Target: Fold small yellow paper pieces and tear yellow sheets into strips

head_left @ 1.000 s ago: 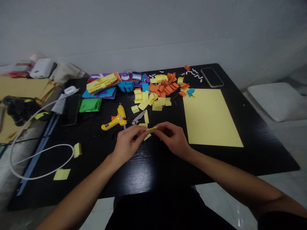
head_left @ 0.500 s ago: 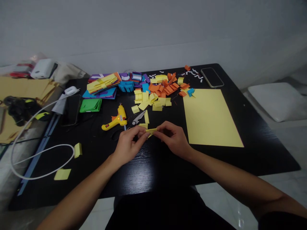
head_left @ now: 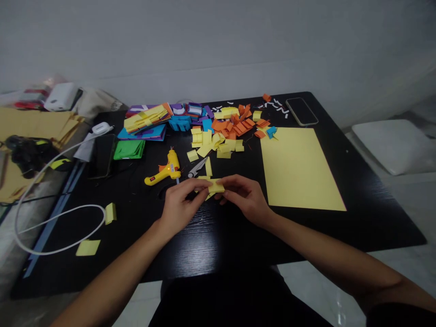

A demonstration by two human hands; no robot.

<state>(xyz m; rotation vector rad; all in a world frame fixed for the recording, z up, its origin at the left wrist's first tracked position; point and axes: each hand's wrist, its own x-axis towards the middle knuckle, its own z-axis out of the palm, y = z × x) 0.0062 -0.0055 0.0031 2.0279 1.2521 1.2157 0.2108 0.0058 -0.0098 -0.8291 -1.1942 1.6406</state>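
A small yellow paper piece [head_left: 216,186] is pinched between my two hands near the middle of the black table [head_left: 245,245]. My left hand [head_left: 182,202] grips its left end, thumb below and fingers on top. At its right end, my right hand [head_left: 247,200] holds it the same way. More yellow paper lies just behind and beneath the held piece. Scissors [head_left: 197,168] lie right behind my left hand, their handles partly hidden. A yellow glue gun [head_left: 168,170] rests to the left of the scissors.
Folded yellow [head_left: 204,150] and orange papers [head_left: 238,125] are heaped at the back. A large yellow sheet [head_left: 299,168] lies right, a phone [head_left: 301,111] behind it. Green papers [head_left: 129,149], another phone [head_left: 102,156] and a white cable [head_left: 75,209] are at left.
The held yellow paper has tilted so that more of its flat face shows. My fingers have shifted slightly around its ends.
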